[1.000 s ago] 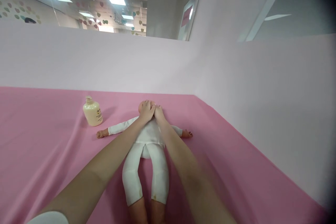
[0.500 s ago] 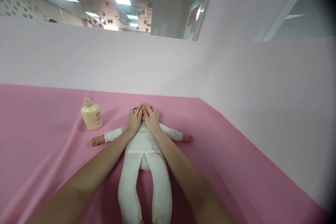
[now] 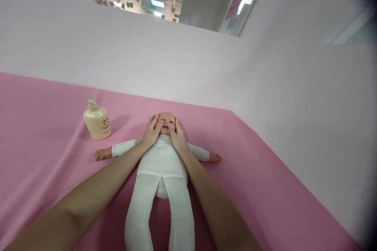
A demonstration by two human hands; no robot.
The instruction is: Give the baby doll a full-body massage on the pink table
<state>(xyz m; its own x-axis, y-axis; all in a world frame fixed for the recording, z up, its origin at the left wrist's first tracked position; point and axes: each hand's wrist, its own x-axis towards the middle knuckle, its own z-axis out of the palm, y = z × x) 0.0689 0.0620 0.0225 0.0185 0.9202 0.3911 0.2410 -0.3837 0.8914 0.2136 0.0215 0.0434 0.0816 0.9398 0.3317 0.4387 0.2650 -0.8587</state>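
A baby doll (image 3: 162,160) in a white cloth suit lies on its back, arms spread to both sides and legs toward me. My left hand (image 3: 152,131) cups the left side of the doll's head (image 3: 167,116), its thumb on the cheek beside the mouth. On the other side my right hand (image 3: 178,135) cups the head the same way, with its thumb by the mouth. Fingers of both hands curve round the sides of the head and are partly hidden. The doll's feet lie beyond the lower edge of the view.
A pale yellow pump bottle (image 3: 97,121) stands upright to the left of the doll, near its outstretched arm. Pink cloth (image 3: 253,188) covers the surface, with folds at the left. White walls (image 3: 141,55) rise at the back and right, with a window above.
Both my hands have moved apart, from over the middle of the doll's face out to its cheeks, so the eyes and mouth now show. The camera view has tilted and shifted slightly.
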